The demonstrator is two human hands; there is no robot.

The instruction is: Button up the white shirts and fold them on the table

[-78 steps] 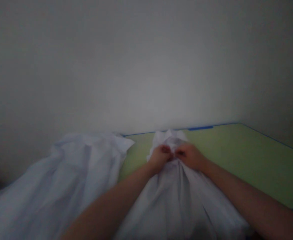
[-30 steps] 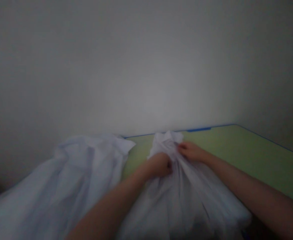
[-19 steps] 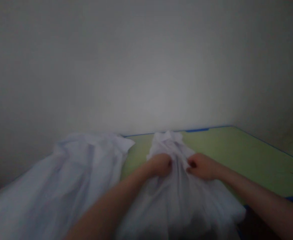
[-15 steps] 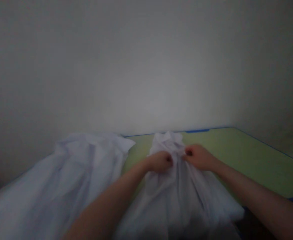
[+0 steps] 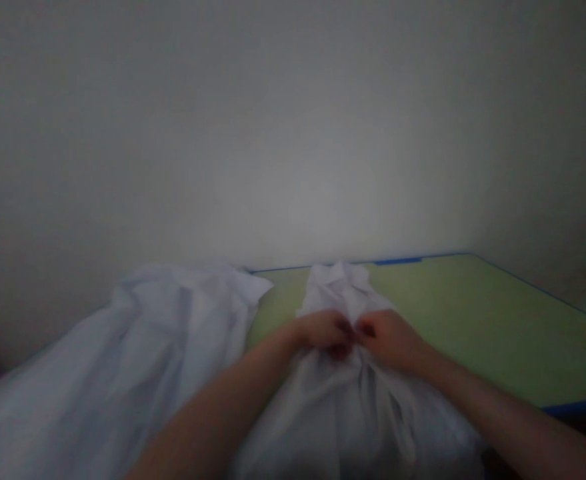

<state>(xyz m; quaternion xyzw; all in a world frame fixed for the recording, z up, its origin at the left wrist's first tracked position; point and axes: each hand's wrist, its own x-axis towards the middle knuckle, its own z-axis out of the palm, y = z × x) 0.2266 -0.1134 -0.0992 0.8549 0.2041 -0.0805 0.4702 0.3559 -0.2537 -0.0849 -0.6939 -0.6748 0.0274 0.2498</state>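
L hand (image 5: 323, 331) & R hand (image 5: 390, 340) both closed, pinching white garment (image 5: 340, 283) mid-front, nearly touching, on green table (image 5: 473, 320).

White cloth heap (image 5: 137, 353) left of grip, apart from it, far end near wall. Green tabletop (image 5: 473, 320) below and right of grip. Blue edge trim (image 5: 577, 407) near right. Blue tape strip (image 5: 397, 261) beyond grip, far edge. Pale wall (image 5: 293, 133) behind.
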